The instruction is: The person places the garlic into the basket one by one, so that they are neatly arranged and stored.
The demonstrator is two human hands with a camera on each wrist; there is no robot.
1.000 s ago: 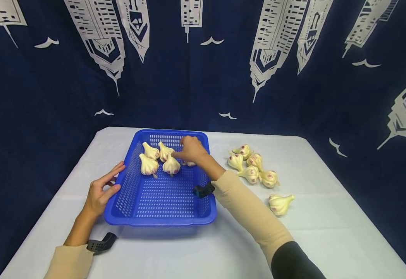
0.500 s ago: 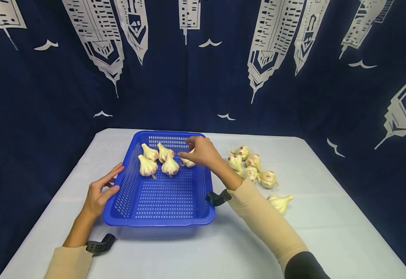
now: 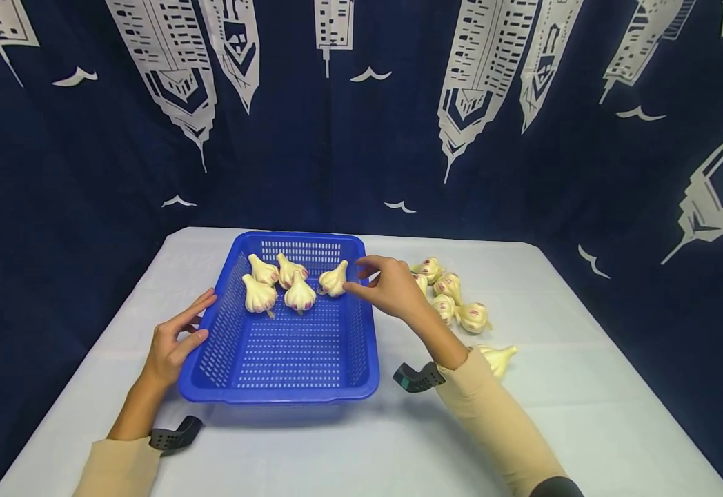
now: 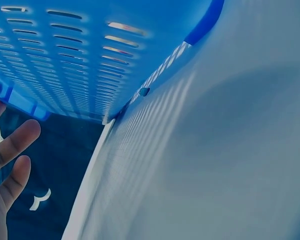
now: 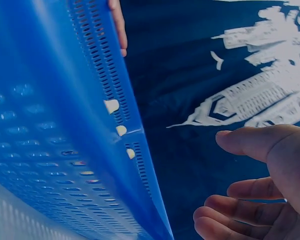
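My left hand (image 3: 172, 345) is at the left rim of a blue plastic basket (image 3: 281, 395), its fingertips touching the rim. In the left wrist view, fingers (image 4: 22, 137) extend beside the basket's slotted wall. Several garlic bulbs (image 3: 300, 293) lie in the far half of the basket, one of them, a garlic bulb (image 3: 333, 279), near its right wall. My right hand (image 3: 392, 286) hovers by the right rim with nothing in it, thumb and fingers spread apart. In the right wrist view, the right hand (image 5: 270, 185) is likewise apart from the basket wall.
On the white table (image 3: 585, 386), to the right of the basket, sits a cluster of garlic bulbs (image 3: 474, 317), partly behind the right hand. Nearer is a single garlic bulb (image 3: 498, 359), partly covered by the right sleeve. A dark blue patterned curtain (image 3: 312, 152) hangs behind the table.
My right hand has drawn back rightward from inside the basket to its right rim, letting go of a garlic bulb there. The left hand stays at the left rim.
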